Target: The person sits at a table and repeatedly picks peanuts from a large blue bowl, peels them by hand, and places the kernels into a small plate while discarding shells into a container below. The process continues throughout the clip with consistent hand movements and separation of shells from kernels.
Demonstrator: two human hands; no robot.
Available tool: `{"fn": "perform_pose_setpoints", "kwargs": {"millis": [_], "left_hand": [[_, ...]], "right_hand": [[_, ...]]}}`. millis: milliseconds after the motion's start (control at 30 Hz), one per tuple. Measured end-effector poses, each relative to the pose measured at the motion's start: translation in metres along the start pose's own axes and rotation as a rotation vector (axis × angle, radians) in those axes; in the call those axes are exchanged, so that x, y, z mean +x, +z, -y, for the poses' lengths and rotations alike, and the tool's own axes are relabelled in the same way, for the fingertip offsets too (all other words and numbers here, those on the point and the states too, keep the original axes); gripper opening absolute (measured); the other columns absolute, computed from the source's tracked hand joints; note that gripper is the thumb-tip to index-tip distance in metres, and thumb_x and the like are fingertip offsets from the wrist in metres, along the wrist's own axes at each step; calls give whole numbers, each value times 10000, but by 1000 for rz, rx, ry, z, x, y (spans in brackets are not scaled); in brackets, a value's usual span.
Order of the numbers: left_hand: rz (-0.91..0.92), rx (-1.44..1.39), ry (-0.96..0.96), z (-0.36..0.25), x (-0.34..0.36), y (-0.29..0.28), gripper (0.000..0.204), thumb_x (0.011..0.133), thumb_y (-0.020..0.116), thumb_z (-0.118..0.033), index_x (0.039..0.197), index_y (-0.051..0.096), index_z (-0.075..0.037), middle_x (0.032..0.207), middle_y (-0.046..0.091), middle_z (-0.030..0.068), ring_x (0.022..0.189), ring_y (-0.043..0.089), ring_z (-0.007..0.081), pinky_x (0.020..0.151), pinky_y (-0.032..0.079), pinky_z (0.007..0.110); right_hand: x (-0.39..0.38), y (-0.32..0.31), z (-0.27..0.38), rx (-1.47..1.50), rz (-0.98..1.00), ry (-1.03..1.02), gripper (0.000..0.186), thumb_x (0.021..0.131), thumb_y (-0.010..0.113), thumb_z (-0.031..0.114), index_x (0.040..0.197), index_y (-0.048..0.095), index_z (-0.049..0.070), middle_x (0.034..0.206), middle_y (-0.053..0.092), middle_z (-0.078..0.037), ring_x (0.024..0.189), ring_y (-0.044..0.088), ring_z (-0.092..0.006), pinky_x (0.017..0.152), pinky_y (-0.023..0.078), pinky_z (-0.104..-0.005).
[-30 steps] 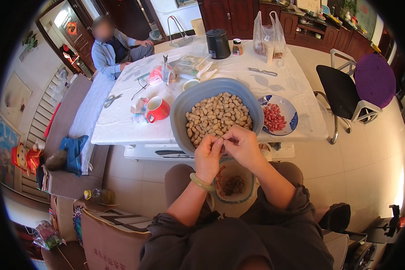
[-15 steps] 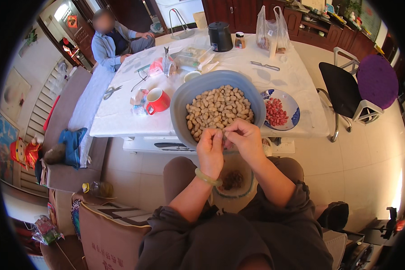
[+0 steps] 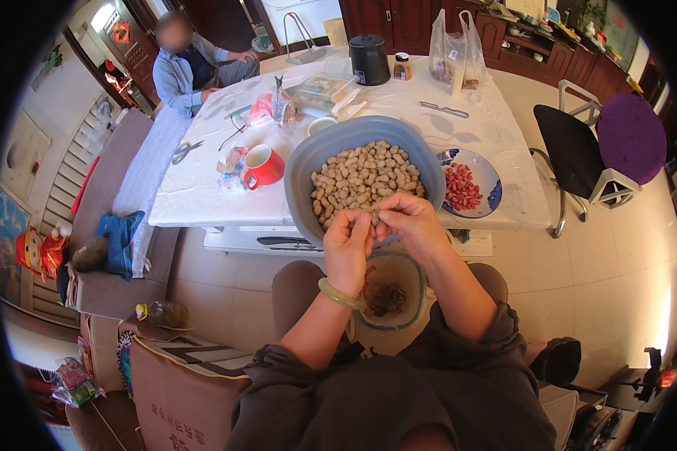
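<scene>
My left hand, with a pale bangle on its wrist, and my right hand meet at the near rim of a blue-grey basin. Between their pinched fingertips is a peanut, mostly covered by the fingers; whether its shell is cracked is hard to make out. Unshelled peanuts fill the basin's bottom. To its right, red-skinned peanut kernels lie in a blue-and-white bowl. Below my hands, between my knees, a bin holds dark brown scraps.
On the white-covered table stand a red mug, scissors, a knife, a black kettle, a small jar and a plastic bag. Another person sits at the far left. A chair stands at right.
Both hands have shifted slightly, the left one a little leftward, and my fingertips have changed their hold on the peanut. More of the bin shows below them.
</scene>
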State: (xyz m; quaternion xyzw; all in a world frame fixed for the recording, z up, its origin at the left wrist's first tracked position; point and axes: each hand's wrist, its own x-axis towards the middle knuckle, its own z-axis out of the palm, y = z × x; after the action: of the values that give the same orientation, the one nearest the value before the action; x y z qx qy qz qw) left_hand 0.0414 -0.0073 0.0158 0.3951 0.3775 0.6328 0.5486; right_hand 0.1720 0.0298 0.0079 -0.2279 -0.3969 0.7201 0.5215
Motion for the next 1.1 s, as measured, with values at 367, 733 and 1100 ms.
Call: {"fn": "perform_pose_setpoints", "kwargs": {"millis": [367, 733, 1100], "left_hand": [[-24, -175, -111, 2, 1, -4, 94, 917, 494, -98, 866, 527, -27, 701, 534, 33, 490, 384, 48, 428, 266, 176], [122, -536, -424, 8, 9, -16, 153, 930, 423, -132, 895, 530, -27, 787, 532, 38, 637, 477, 108, 504, 351, 220], [181, -619, -452, 15, 14, -21, 176, 937, 413, -139, 943, 536, -13, 815, 542, 44, 714, 509, 131, 591, 404, 239]], "right_hand": [[1, 0, 0, -186, 35, -6, 125, 775, 616, -35, 896, 612, -2, 774, 617, -61, 651, 560, -113, 628, 469, -228], [-5, 8, 12, -1002, 104, -487, 175, 747, 577, -82, 886, 637, 5, 902, 543, -85, 797, 590, -161, 701, 478, -248], [-7, 12, 15, -1214, 79, -645, 199, 740, 565, -90, 892, 636, 17, 898, 571, -86, 762, 599, -171, 672, 492, -256]]}}
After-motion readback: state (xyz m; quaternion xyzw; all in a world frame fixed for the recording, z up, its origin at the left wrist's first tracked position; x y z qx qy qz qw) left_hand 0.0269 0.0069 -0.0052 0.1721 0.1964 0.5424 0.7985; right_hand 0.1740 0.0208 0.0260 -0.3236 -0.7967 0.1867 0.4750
